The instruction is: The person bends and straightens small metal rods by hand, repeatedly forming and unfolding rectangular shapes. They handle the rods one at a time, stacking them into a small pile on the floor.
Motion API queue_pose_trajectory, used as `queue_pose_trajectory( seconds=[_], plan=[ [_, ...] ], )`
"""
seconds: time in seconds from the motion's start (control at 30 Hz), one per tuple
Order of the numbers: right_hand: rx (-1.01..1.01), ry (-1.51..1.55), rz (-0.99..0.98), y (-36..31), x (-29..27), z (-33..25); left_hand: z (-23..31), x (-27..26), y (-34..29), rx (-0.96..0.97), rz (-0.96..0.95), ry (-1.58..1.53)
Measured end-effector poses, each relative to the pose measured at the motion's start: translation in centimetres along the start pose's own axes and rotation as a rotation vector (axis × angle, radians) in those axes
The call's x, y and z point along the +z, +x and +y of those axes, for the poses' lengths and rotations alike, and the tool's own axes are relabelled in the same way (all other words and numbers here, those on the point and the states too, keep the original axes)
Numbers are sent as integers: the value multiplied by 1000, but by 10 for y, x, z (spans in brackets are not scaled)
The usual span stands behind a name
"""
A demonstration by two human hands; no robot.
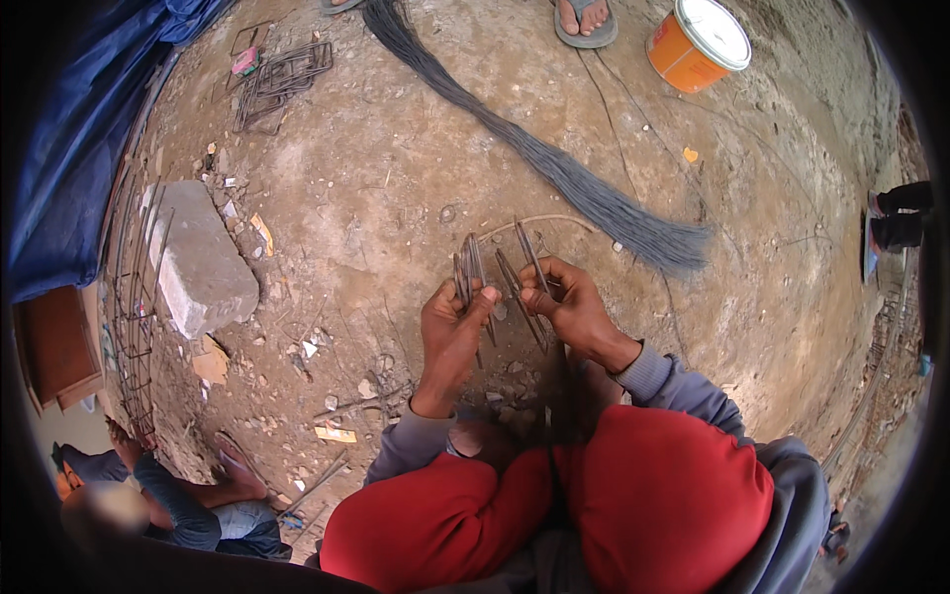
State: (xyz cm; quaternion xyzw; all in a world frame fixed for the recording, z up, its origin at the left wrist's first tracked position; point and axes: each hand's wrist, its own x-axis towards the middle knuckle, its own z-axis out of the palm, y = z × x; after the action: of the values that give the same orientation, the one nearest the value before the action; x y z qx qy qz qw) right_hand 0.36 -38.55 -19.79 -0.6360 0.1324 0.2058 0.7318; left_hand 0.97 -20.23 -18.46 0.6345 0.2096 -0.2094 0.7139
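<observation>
Just above my knees, both hands are raised close together over the dirt ground. My left hand (453, 332) pinches several thin steel rods (475, 259) between thumb and fingers, their ends pointing up. They look like rebar stirrups seen edge-on, though their full shape is hard to make out. Across a small gap, my right hand (574, 309) grips a few similar steel rods (527, 247), slanted to the left. Beyond the hands, a long bundle of grey binding wire (584, 188) lies on the ground, its frayed end at the right.
Rectangular stirrups (287, 77) lie at the far left. A concrete block (203, 262) stands left, beside a rebar cage (129, 307) and a blue tarp (74, 148). An orange bucket (688, 59) is at the far right. Another person (198, 505) sits lower left; a sandalled foot (584, 22) shows ahead.
</observation>
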Motion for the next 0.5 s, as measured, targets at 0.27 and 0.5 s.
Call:
queue_pose_trajectory(
  seconds=[0.27, 0.5],
  plan=[
    [100, 229, -22, -3, -5, -5, -4, 1, 1, -7, -19, -250],
    [56, 156, -168, -9, 14, -9, -8, 6, 2, 56, 39, -397]
  ],
)
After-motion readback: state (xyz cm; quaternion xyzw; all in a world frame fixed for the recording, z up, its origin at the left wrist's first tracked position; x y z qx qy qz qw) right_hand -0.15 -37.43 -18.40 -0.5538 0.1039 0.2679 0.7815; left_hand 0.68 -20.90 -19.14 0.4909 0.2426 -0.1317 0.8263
